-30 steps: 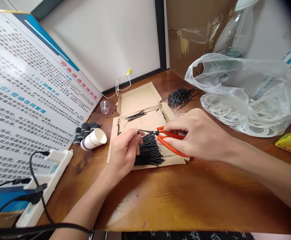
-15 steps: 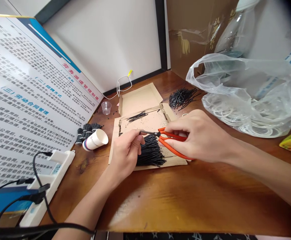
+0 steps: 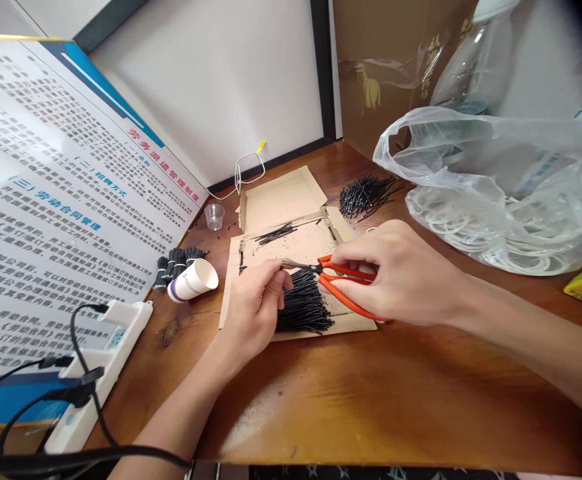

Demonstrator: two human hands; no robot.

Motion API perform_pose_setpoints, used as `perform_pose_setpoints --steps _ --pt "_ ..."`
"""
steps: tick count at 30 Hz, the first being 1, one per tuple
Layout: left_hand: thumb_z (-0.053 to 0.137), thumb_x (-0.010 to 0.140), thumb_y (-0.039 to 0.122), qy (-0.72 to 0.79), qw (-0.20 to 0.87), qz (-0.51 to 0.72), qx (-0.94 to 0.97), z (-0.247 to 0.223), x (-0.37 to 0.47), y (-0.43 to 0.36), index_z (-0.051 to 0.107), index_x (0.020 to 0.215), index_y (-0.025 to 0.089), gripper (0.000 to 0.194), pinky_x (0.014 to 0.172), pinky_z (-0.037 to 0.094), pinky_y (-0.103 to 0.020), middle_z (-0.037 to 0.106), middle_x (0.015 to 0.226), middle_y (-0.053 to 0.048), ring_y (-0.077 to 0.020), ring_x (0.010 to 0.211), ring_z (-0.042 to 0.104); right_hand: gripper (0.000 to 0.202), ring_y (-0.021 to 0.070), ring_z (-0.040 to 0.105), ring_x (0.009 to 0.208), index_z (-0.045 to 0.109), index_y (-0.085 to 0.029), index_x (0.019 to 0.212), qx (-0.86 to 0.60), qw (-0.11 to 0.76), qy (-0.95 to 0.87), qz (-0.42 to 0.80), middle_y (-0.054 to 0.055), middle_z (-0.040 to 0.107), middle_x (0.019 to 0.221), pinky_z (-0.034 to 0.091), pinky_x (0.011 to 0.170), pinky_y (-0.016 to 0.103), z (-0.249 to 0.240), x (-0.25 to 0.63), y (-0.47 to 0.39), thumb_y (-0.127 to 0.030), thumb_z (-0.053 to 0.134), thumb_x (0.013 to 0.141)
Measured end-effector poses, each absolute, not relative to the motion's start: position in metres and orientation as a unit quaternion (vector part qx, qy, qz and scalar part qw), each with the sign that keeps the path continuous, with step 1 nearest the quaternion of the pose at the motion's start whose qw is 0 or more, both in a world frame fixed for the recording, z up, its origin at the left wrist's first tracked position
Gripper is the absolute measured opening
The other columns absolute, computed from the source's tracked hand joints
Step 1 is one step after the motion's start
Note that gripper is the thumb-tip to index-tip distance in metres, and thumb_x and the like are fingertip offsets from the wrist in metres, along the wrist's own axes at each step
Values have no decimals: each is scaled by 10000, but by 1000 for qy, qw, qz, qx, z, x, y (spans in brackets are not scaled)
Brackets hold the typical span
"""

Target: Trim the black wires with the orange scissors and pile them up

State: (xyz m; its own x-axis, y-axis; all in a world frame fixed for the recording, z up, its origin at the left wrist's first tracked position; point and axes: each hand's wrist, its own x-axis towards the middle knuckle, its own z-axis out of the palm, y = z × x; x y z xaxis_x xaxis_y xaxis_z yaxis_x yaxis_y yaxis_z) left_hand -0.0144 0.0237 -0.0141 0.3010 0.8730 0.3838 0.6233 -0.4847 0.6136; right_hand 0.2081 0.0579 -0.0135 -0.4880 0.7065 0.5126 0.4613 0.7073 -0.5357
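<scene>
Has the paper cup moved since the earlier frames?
No. The paper cup lies in the same spot relative to the power strip; only the whole view has drifted slightly.

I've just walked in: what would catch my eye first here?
Probably the orange-handled scissors in the right hand, mid-view, their dark blades at the left hand, near a dense pile of thin black strips on opened cardboard. After that, perhaps the big board of printed text along the left side, and the clear plastic bag at the right.
</scene>
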Motion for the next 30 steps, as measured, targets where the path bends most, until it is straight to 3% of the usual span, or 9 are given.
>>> perform_pose_setpoints --steps 6,18,25,30 --pt "399 1057 319 475 191 353 783 -15 -14 25 610 871 170 318 501 401 -242 573 657 -6 -102 521 505 290 92 230 479 450 -197 530 -350 357 -857 128 -52 309 476 205 504 283 -16 208 61 -270 560 788" --pt "407 1053 307 477 184 349 785 -14 -14 25 598 800 171 346 484 386 -236 531 580 7 -102 502 489 329 93 188 491 408 -202 526 -339 370 -852 148 -60 258 480 188 492 291 -17 207 59 -267 583 797" --pt "417 1050 307 461 206 377 776 -17 -16 25 637 1042 166 261 471 411 -222 619 775 -30 -92 531 538 314 101 238 476 415 -207 543 -341 390 -843 141 -48 303 480 238 516 305 -13 207 57 -237 563 818" --pt "432 1043 280 465 201 374 777 -15 -15 24 630 985 167 236 463 405 -206 615 763 -21 -83 528 537 314 98 245 469 423 -208 536 -344 384 -841 167 -51 315 470 212 498 307 -13 207 56 -251 596 795"
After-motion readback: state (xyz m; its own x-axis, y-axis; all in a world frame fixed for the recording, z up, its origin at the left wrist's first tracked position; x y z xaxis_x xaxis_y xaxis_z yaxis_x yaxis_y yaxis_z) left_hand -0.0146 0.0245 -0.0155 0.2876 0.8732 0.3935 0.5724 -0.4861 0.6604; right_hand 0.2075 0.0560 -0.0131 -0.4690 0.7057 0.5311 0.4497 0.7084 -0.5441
